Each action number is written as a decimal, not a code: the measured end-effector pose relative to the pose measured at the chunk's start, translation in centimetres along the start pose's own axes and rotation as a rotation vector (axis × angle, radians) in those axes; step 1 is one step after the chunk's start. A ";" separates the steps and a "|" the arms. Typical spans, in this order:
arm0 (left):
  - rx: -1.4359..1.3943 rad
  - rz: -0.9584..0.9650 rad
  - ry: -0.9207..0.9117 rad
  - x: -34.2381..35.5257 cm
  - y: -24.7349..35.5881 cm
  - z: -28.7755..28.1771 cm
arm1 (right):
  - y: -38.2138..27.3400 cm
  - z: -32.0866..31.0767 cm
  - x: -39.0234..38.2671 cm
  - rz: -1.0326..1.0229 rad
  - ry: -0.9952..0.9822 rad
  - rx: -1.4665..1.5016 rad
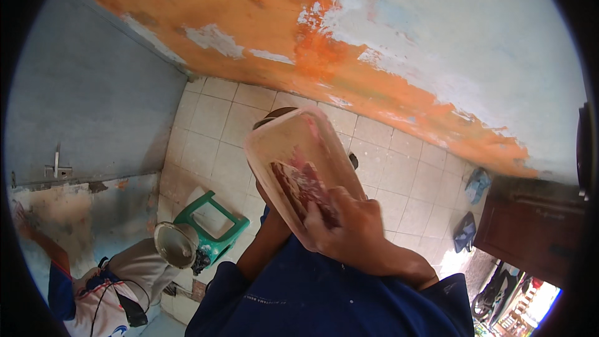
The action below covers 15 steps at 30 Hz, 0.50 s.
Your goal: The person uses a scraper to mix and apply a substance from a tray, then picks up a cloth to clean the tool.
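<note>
In front of my body is a shallow rectangular tray (262,143), tilted, its inside pale and smeared with pinkish paste. My left hand (262,196) holds it from beneath; the tray hides most of the fingers. Over the tray's near end is my right hand (343,221), its fingers closed on a dark red flat piece (288,181) streaked with pale paste. That piece lies against the tray's bottom, and its exact kind is unclear. Slight blur covers the right fingers.
A green plastic stool (234,234) bears a grey bucket (163,243) at the left. Beyond, another person (106,293) reaches a hand to the grey wall (93,106). An orange wall with white patches (243,6) rises ahead. Dark brown furniture (530,224) stands right, near cloths (465,231) on the tiles.
</note>
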<state>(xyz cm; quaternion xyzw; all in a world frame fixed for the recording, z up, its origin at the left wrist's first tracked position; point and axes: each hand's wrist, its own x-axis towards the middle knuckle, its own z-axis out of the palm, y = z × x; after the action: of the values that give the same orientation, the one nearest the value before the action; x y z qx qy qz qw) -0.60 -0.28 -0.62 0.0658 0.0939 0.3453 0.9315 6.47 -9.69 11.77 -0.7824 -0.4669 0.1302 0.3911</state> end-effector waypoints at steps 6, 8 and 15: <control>0.003 -0.023 -0.030 0.0 -0.3 0.4 | -0.2 1.0 0.7 0.001 0.077 -0.012; -0.001 -0.028 -0.038 0.0 -0.5 0.5 | -0.6 0.2 0.6 0.033 0.101 0.040; 0.000 -0.027 -0.016 0.1 -0.2 0.1 | -1.1 -0.4 -0.7 -0.188 0.033 0.011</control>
<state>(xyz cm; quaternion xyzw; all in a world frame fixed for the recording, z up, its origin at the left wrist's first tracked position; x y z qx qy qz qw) -0.38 -0.43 -0.56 0.0671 0.0871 0.3323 0.9368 5.66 -10.17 12.78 -0.7351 -0.5308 0.0826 0.4135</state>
